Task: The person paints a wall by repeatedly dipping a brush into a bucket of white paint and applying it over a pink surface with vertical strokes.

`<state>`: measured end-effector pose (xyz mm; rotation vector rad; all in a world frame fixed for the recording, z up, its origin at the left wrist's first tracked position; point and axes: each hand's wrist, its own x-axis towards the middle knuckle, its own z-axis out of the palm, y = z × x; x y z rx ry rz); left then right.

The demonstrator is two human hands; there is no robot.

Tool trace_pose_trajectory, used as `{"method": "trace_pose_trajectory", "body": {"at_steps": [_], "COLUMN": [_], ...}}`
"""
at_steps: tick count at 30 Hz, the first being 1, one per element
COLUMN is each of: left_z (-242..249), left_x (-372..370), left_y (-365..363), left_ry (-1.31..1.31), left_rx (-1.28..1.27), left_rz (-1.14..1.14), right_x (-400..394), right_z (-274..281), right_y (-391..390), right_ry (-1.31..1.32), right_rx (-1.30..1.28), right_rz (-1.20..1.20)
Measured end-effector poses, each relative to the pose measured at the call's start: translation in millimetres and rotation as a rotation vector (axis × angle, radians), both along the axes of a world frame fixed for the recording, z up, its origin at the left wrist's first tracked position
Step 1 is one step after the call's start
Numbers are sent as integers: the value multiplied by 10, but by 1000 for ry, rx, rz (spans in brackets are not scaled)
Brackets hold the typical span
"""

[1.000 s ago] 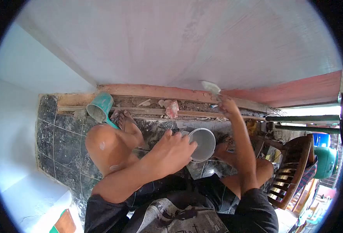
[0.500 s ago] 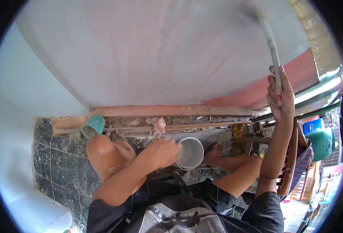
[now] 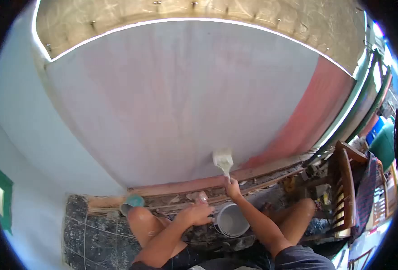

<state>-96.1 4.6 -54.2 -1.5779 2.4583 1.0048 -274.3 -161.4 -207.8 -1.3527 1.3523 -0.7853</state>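
Observation:
My right hand is closed round the handle of a wide paintbrush. The brush's pale head is against the lower part of the wall, which is whitish over pink. Just below that hand stands a white bucket between my legs, with a greyish inside. My left hand is at the bucket's left edge, its fingers closed at the rim; the exact grip is partly hidden.
A teal pail lies tilted by my knee at the left. Rubble and wooden strips run along the wall's foot. A wooden chair stands at the right with a dark cloth on it. Paint-spotted tiles cover the floor.
My right hand has brought the brush from high at the upper right down to the wall's lower part. The view has tilted up, showing the wall's top edge. My left hand stays by the bucket.

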Motion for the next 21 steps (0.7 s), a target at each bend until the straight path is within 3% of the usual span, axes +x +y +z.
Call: {"method": "trace_pose_trajectory", "body": {"at_steps": [4, 6, 8, 10, 11, 14, 18, 20, 21], "left_z": [78, 42, -85, 104, 159, -1, -151, -38, -71], "left_x": [-40, -54, -21, 9, 9, 64, 119, 152, 173], "left_y": [-12, -17, -21, 25, 66, 39, 70, 86, 86], "left_ry": [-94, -97, -65, -54, -44, -61, -62, -58, -23], "left_rx": [81, 72, 27, 28, 40, 11, -25, 38, 1], "left_rz": [-1, -16, -19, 18, 30, -24, 18, 67, 88], "right_x": [22, 97, 220, 220, 325, 365, 578, 680, 747], "right_z": [407, 1278, 2207, 3121, 3497, 4343, 4389, 3862, 3502], "right_y": [130, 143, 161, 230, 286, 366, 248, 104, 77], "right_ry": [-404, -608, -693, -662, -703, -733, -783, -659, -661], "right_rx": [315, 440, 451, 196, 103, -152, -260, -134, 49], "right_rz": [91, 167, 82, 209, 85, 255, 204, 115, 52]}}
